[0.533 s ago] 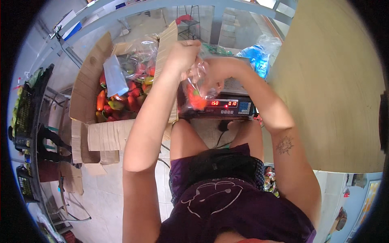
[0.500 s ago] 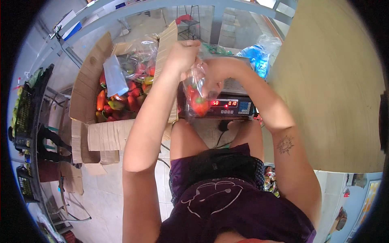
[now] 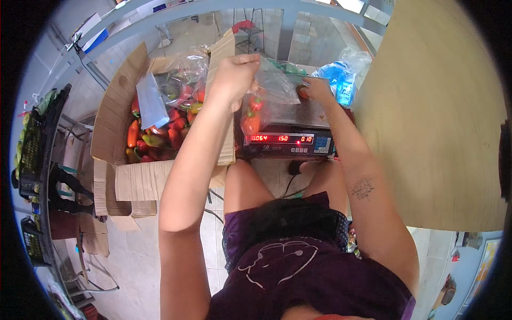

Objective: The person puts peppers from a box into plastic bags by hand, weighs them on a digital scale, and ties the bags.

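A clear plastic bag [image 3: 278,88] hangs from my left hand [image 3: 234,77], whose fingers are pinched on its upper edge. Red peppers [image 3: 252,120] show through the lower part of the bag, in front of the scale. Over the metal plate of a digital scale [image 3: 298,140] with a lit red display, my right hand [image 3: 319,90] has its fingers around a small dark reddish pepper [image 3: 303,92]. The right hand partly covers that pepper.
An open cardboard box [image 3: 114,106] of red, orange and yellowish peppers stands on the left, with clear bags [image 3: 186,69] and a whitish plastic sheet [image 3: 152,101] on top. A blue-and-clear plastic package [image 3: 341,80] lies beyond the scale. A wooden board [image 3: 432,122] rises at right.
My right hand has moved from the bag to the right, over the scale plate, and now has a pepper. My left hand still holds the bag, nearly in place.
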A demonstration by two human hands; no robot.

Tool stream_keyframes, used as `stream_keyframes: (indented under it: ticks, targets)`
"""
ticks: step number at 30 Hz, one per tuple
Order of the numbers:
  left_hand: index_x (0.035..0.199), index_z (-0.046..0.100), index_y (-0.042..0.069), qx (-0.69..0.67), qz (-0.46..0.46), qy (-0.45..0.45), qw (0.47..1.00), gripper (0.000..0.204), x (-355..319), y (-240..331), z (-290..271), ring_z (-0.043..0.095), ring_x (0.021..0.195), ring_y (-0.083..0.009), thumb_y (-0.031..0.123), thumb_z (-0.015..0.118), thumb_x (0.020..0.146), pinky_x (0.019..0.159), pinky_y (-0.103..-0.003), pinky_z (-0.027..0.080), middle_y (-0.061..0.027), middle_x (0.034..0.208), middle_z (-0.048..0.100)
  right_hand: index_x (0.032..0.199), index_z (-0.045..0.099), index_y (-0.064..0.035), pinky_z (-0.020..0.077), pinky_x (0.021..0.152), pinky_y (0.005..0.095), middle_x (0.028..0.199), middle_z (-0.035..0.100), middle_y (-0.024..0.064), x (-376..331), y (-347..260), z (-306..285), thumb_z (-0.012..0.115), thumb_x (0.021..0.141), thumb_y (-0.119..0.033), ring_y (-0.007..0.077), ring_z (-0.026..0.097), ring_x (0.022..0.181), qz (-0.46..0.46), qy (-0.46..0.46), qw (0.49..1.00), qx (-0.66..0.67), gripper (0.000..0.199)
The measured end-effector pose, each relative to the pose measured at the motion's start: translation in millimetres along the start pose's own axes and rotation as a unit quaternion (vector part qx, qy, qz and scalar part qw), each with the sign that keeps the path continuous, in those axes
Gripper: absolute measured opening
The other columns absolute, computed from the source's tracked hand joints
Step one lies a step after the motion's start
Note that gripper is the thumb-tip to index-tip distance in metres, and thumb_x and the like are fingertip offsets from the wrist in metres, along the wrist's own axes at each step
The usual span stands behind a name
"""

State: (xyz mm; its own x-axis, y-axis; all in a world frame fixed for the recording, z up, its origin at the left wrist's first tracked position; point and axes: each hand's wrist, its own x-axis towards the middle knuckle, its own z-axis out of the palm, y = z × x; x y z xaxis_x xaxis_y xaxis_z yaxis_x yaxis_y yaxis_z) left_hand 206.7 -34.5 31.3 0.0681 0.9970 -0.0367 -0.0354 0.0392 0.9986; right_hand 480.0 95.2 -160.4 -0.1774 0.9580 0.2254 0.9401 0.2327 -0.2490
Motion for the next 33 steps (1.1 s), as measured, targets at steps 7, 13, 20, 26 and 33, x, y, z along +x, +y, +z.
stream_keyframes:
  ticks: [7, 13, 20, 26, 33]
  targets:
    - [0.106, 0.054, -0.009, -0.061, -0.013, -0.017, 0.998, 0.027, -2.1, 3.2, -6.0, 0.038, 0.039, -0.0064, 0.006, 0.052, 0.083, 0.044, -0.023, 0.043, -0.0090, 0.083, 0.059, 0.105, 0.057, -0.0085, 0.0469, 0.072, 0.0357, 0.092, 0.062, 0.0113, -4.2, -19.2, -15.5, 0.063, 0.073, -0.029, 0.0226, 0.059, 0.087, 0.108, -0.085, 0.987, 0.080, 0.039]
    - [0.106, 0.052, -0.010, -0.055, -0.014, -0.025, 0.998, 0.029, 2.8, -0.9, -6.1, 0.044, 0.042, -0.0096, 0.006, 0.052, 0.083, 0.047, -0.025, 0.047, -0.0079, 0.073, 0.057, 0.098, 0.058, 0.0033, 0.0479, 0.054, 0.0266, 0.081, 0.061, 0.0105, -13.8, -97.3, -149.7, 0.052, 0.082, -0.023, 0.0199, 0.060, 0.064, 0.023, -0.070, 0.696, 0.715, 0.031]
    - [0.108, 0.052, -0.009, 0.045, -0.015, -0.018, 0.999, 0.030, -6.9, 14.0, 11.2, 0.056, 0.053, -0.0139, 0.001, 0.048, 0.080, 0.047, -0.023, 0.048, -0.0092, 0.073, 0.057, 0.095, 0.059, 0.0037, 0.0466, 0.046, 0.0259, 0.072, 0.061, 0.0101, -20.1, -154.2, -223.0, 0.052, 0.082, -0.025, 0.0154, 0.058, 0.055, -0.023, -0.358, 0.839, 0.410, 0.032]
    - [0.104, 0.054, -0.008, 0.209, 0.194, -0.131, 0.950, 0.028, 19.4, -18.8, 4.3, 0.057, 0.056, -0.0158, -0.002, 0.044, 0.078, 0.046, -0.024, 0.049, -0.0121, 0.075, 0.056, 0.079, 0.061, -0.0014, 0.0449, 0.043, 0.0255, 0.065, 0.060, 0.0074, -26.1, -182.7, -203.6, 0.055, 0.079, -0.027, 0.0125, 0.056, 0.051, -0.061, -0.482, 0.814, 0.318, 0.026]
    - [0.104, 0.049, -0.014, -0.018, 0.002, -0.030, 0.999, 0.028, -12.2, 8.3, 16.0, 0.060, 0.059, -0.0192, -0.002, 0.046, 0.079, 0.053, -0.027, 0.054, -0.0137, 0.073, 0.055, 0.097, 0.057, 0.0006, 0.0452, 0.040, 0.0304, 0.065, 0.060, 0.0111, -55.5, -190.4, -183.7, 0.063, 0.071, -0.034, 0.0180, 0.060, 0.052, -0.121, -0.300, 0.937, 0.133, 0.044]
